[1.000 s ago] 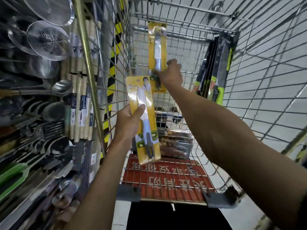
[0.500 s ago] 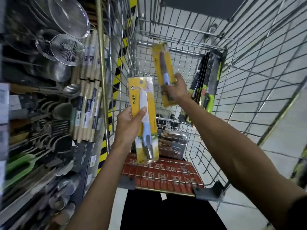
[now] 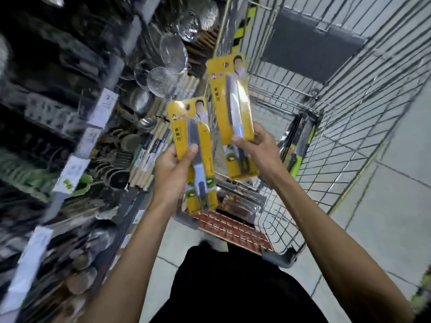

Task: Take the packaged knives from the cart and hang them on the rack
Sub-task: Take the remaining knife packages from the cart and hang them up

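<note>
Left grip [image 3: 173, 169] is pinching the left yellow pack [image 3: 184, 122] at mid-height, thumb pressing on the front face, fingers curling behind. Right grip [image 3: 256, 150] is pinching the right yellow pack [image 3: 231, 89] on its lower half, thumb on front, fingers behind. Count: 2 packs in hand, 1 per grip, 1 knife showing in each, blade up, handle down. Both packs are standing roughly upright, side by side, right one sitting higher; edges touching or not, cannot tell. Both are being held up in front of the cart [image 3: 349, 117], clear of its basket, just beside the rack [image 3: 102, 113] on the left. More packs with green trim [image 3: 300, 145] are leaning in the cart's far corner, count not readable. Rack is reading blurred; 2 mesh strainers [image 3: 172, 52] are showing nearest the packs, pale wooden sticks [image 3: 149, 157] hanging below them
</note>
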